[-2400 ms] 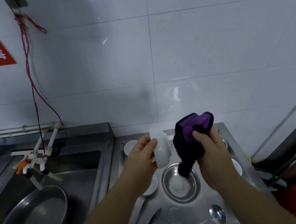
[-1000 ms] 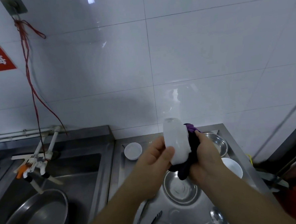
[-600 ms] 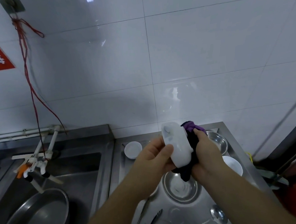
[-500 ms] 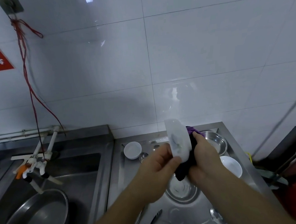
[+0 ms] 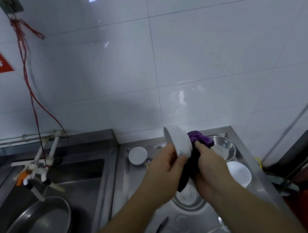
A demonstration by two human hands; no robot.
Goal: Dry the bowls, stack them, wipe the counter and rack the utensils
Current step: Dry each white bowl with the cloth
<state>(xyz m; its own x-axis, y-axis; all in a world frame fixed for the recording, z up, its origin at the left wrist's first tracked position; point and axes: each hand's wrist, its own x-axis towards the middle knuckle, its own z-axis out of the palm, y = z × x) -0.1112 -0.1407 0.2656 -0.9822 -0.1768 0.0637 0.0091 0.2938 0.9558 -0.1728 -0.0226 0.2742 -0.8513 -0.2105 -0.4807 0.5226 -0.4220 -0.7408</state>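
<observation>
1. Left hand [image 5: 166, 167] gripped white bowl [image 5: 180, 143] on edge above counter [image 5: 246, 157].
2. Right hand [image 5: 209, 168] clutched purple cloth [image 5: 198, 138], pressed to bowl.
3. Other bowls [image 5: 238, 172] unstacked, fork [image 5: 160, 228] unracked, counter unwiped: early stage, I judged.

Take the metal dish [image 5: 188, 197] under your hands as the clock's centre. Your left hand [image 5: 164, 171] holds the tilted bowl [image 5: 180, 143] above it, your right hand [image 5: 209, 168] pressing the cloth [image 5: 196, 144] against the bowl's right side. A small bowl [image 5: 137, 155] sits at ten o'clock, another metal dish [image 5: 223, 149] at one, a bowl [image 5: 239, 173] at three. The fork [image 5: 159, 230] lies at seven, the spoon [image 5: 223, 224] at five. The sink [image 5: 77, 176] is at nine, a basin [image 5: 35, 224] in it.
</observation>
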